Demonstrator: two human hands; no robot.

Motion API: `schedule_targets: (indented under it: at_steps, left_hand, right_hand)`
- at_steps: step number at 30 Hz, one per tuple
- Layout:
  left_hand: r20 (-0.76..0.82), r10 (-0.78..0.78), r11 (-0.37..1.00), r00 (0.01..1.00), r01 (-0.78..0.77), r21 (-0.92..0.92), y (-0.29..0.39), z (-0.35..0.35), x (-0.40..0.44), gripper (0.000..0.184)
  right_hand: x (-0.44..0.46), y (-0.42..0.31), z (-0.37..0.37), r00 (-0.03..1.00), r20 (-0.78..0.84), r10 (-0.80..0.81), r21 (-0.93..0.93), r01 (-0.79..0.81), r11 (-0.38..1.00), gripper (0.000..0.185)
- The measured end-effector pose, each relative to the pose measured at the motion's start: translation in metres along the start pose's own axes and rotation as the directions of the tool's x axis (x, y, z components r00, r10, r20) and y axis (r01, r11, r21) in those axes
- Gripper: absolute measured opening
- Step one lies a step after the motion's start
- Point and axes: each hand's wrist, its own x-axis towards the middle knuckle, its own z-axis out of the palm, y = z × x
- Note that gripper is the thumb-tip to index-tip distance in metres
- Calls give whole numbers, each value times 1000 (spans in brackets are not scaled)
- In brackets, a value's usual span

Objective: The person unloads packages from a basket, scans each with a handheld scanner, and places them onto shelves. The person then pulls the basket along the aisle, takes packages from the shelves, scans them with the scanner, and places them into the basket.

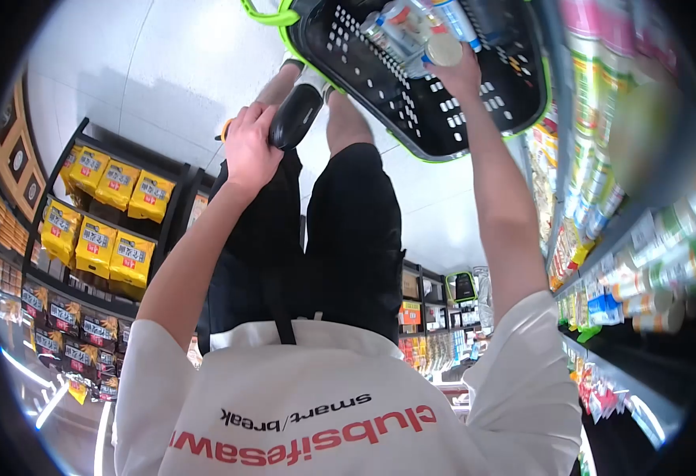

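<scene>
My right hand point(461, 78) reaches into a black shopping basket point(356, 75) with a bright green rim. Its fingers curl around a can point(444, 49) with a pale round end facing me. Beside that can, several other cylindrical containers point(396, 36) and a blue-and-white tube-shaped pack point(457, 21) lie in the basket. My left hand point(251, 149) is in front of my legs, closed on a smooth black oval object point(296, 117) whose kind I cannot make out. A small orange piece point(226, 130) shows by the left fingers.
On the left, a black rack point(118, 218) holds yellow packs point(94, 246), with dark packs point(62, 313) below. Shelves of bottles and cans point(649, 262) run close along the right. Pale floor tiles point(165, 47) lie ahead, and more shelving point(415, 313) stands behind me.
</scene>
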Motion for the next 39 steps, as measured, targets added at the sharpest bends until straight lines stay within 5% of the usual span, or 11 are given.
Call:
schedule_targets:
  at_steps: [2,6,11,14,16,18,20,22,26,31,39]
  left_hand:
    - [61,32,999,998,-33,3,-5,-2,-9,40]
    - [158,-46,999,986,44,12,-10,-34,-30,41]
    - [-52,-80,994,995,76,-74,-2,-117,-58,39]
    - [-85,-140,980,987,125,-156,0,-169,-73,39]
    - [-174,-137,969,975,96,-226,-2,-194,-85,33]
    - [-184,-151,949,971,90,-301,3,-221,-88,28]
    - [-151,-65,898,986,-8,-440,19,-244,-93,24]
    - [-42,-148,893,988,115,-436,57,-275,-108,26]
    - [-21,-4,846,1000,-8,-532,119,-304,-137,24]
    - [14,167,785,986,-124,-607,201,-351,-193,26]
    - [83,330,811,940,-237,-535,273,-392,-233,16]
  right_hand:
    - [-42,-19,-47,989,-47,139,245,-123,962,80]
    - [-148,-62,-149,985,-118,123,517,-45,855,80]
    - [-303,-124,-287,996,-57,69,761,-2,649,84]
    - [-398,-133,-371,994,-9,-113,952,43,302,90]
    - [-432,-131,-399,931,-204,-302,968,238,77,110]
    - [-447,-172,-409,816,-392,-425,845,136,-518,126]
    - [-451,-207,-413,680,-447,-581,794,2,-608,134]
    - [-442,-234,-388,622,-502,-601,664,-168,-729,110]
    - [-448,-268,-373,927,-98,-362,684,-201,-701,83]
    - [-444,-246,-332,899,-40,-437,641,-312,-701,85]
    - [-470,-221,-345,913,-114,-391,627,-239,-741,78]
